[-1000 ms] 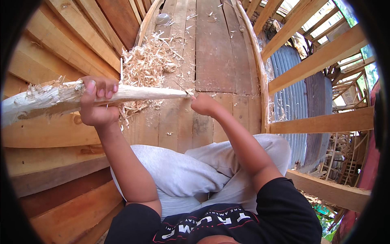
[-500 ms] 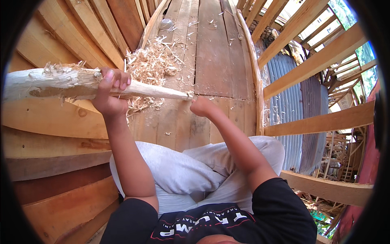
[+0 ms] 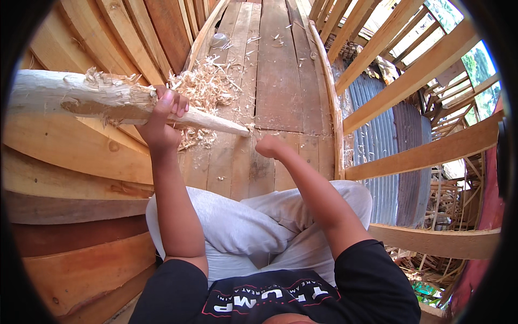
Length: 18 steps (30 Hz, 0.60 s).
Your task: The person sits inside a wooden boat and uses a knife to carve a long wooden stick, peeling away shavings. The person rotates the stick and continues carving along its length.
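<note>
While the left hand (image 3: 161, 121) wraps its fingers tight around a pale, roughly carved wooden stake (image 3: 108, 102), the left forearm rises straight from the lower middle of the frame. That stake lies nearly level across the upper left, its thick splintered end toward the left rim and its pointed tip near the centre. Just beside the tip, the right hand (image 3: 268, 147) is curled into a loose fist, fingers together, holding nothing visible, its forearm slanting up from the lower right. A heap of pale wood shavings (image 3: 208, 89) lies on the brown plank floor (image 3: 275, 81) behind the stake.
</note>
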{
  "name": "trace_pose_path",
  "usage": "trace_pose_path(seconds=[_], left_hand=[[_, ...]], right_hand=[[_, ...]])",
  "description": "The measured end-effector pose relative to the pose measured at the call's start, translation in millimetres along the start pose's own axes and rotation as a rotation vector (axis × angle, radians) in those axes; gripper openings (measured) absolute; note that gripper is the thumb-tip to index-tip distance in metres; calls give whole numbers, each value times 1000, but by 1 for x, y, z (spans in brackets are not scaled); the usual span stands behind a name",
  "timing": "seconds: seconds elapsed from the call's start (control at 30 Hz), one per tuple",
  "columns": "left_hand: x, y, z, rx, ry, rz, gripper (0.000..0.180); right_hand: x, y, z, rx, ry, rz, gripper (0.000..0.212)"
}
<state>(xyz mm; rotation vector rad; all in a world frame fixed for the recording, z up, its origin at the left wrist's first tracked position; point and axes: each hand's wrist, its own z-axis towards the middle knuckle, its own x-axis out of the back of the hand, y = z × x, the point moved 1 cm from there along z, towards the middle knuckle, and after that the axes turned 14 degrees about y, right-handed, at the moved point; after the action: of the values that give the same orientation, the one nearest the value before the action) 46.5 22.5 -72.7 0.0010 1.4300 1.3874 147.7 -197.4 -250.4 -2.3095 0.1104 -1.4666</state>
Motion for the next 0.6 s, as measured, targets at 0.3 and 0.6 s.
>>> trace_pose_path(seconds=[0.3,0.6], left_hand=[[-22,-2,-11,-19,70,46,15],[0,-5,-1,-10,-25,-98,29]], right_hand=[[15,-18,20,104,-93,-80,44],[11,-4,2,-34,-129,-27,55]])
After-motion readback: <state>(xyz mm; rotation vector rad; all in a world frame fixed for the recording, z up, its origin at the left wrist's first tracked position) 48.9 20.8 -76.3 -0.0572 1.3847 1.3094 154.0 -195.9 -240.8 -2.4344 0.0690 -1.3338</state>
